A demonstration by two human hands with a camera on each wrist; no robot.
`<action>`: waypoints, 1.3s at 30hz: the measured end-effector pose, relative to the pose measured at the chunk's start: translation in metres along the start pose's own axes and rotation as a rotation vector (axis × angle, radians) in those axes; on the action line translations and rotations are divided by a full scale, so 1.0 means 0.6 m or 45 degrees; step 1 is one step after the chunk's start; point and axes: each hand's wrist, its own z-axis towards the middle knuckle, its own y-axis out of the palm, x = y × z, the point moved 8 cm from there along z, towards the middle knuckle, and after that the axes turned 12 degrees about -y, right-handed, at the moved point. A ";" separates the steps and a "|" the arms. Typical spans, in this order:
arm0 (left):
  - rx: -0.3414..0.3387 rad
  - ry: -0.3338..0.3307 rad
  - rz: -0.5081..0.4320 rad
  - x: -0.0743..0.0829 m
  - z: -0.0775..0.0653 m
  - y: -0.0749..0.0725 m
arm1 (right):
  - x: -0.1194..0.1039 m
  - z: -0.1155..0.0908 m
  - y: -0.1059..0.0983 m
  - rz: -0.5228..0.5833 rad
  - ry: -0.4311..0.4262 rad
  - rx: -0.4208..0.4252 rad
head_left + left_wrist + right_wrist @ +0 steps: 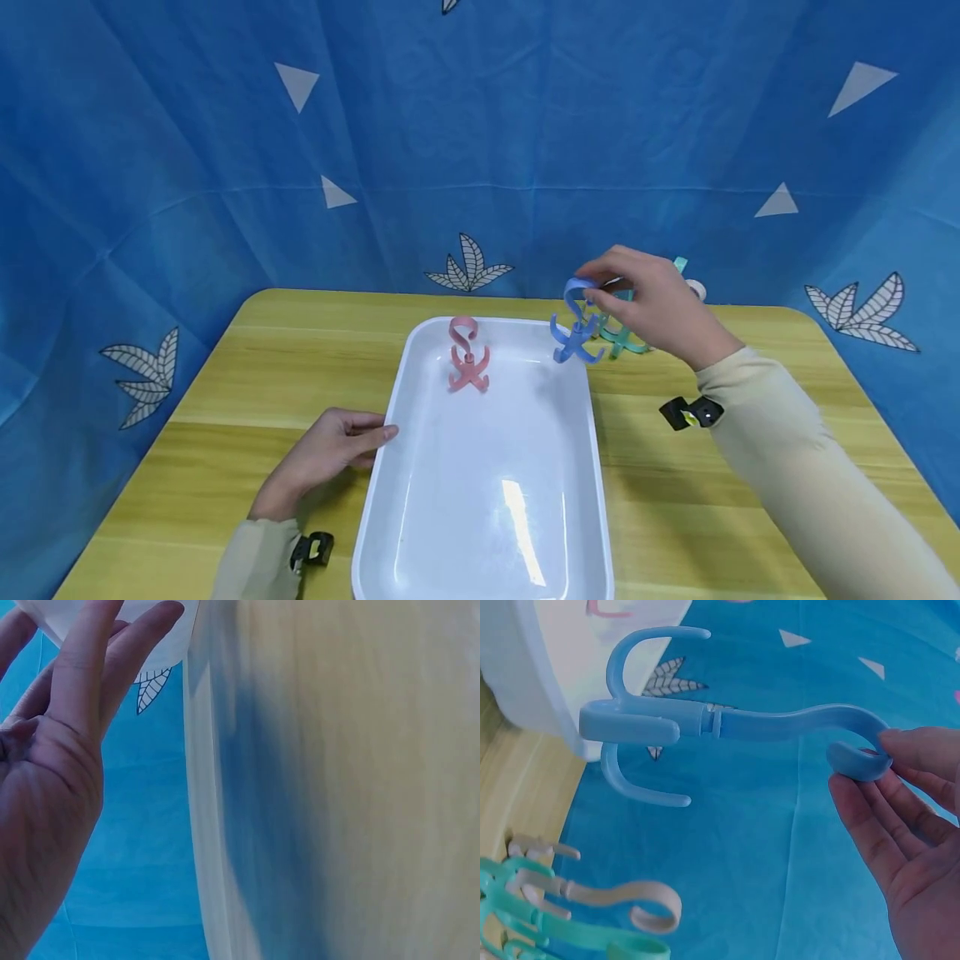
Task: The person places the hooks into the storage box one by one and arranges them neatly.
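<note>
My right hand [648, 304] pinches the curled top of a blue four-prong hanging hook [577, 332] between thumb and fingers. The hook hangs over the far right corner of a white tray [600, 467], prongs down. In the right wrist view the same blue hook [780, 724] shows its S-shaped stem and prongs. A pink hook [468, 367] of the same form is inside the tray at its far left end. My left hand [333, 446] holds the tray's left rim, thumb on top and fingers along the outer side; the left wrist view shows those fingers [82, 667] fairly straight.
Behind my right hand, green hooks [622, 337] lie on the wooden table [300, 350], partly hidden. A whitish hook [641, 892] lies beside the green ones in the right wrist view. A blue curtain [480, 142] with leaf and triangle prints stands along the table's back and sides.
</note>
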 end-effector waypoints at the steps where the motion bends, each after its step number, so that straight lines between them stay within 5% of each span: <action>1: -0.001 -0.001 0.000 0.000 -0.001 0.000 | -0.001 0.003 0.005 0.011 -0.007 -0.008; 17: 0.002 0.004 -0.006 -0.003 0.000 -0.004 | -0.017 0.036 0.084 0.102 0.017 -0.148; 39: -0.020 0.008 -0.011 0.000 -0.001 -0.001 | 0.007 0.017 0.137 0.075 0.027 -0.216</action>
